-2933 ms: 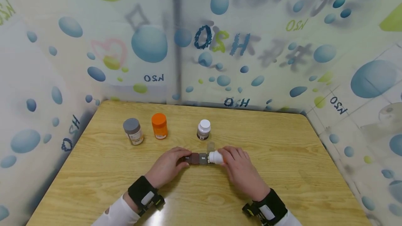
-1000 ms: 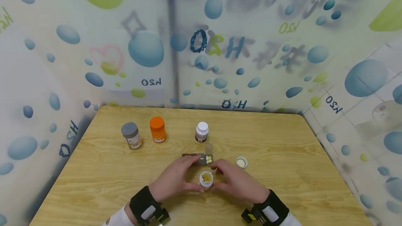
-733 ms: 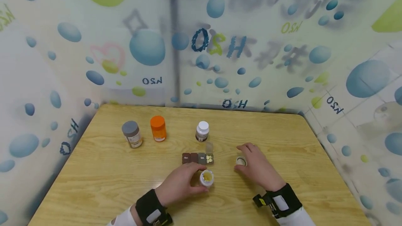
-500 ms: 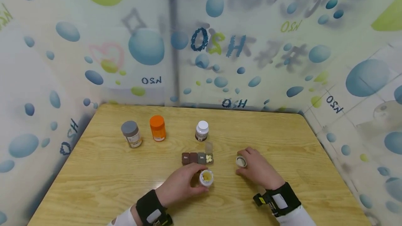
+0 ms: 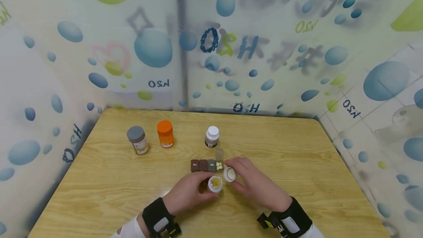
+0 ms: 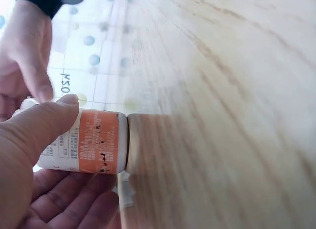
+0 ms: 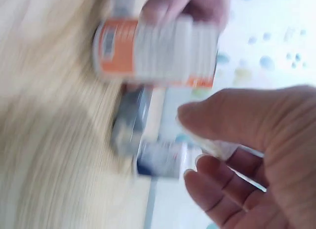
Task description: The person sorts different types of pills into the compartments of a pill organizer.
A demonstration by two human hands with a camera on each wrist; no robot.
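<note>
My left hand [image 5: 190, 190] grips an uncapped pill bottle [image 5: 215, 186], white with an orange band, standing upright on the table; yellow contents show in its mouth. In the left wrist view, thumb and fingers wrap around this bottle [image 6: 101, 140]. My right hand [image 5: 259, 186] pinches the white cap [image 5: 230, 174], its hollow underside visible, close to the right of the bottle's mouth and apart from it. Just behind lies a small pill organizer [image 5: 207, 165]; its rightmost compartment has its clear lid [image 5: 219, 153] flipped back and holds several pale tablets [image 5: 219, 165]. The right wrist view is blurred.
Toward the back of the wooden table [image 5: 290, 150] stand a grey-lidded jar [image 5: 138, 140], an orange bottle [image 5: 165, 134] and a small white-capped bottle [image 5: 212, 136]. A patterned curtain [image 5: 281, 39] hangs behind the table's far edge.
The bottle, earlier tipped over the organizer by my right hand, now stands upright in my left. My right hand has picked the cap off the table and carried it left toward the bottle.
</note>
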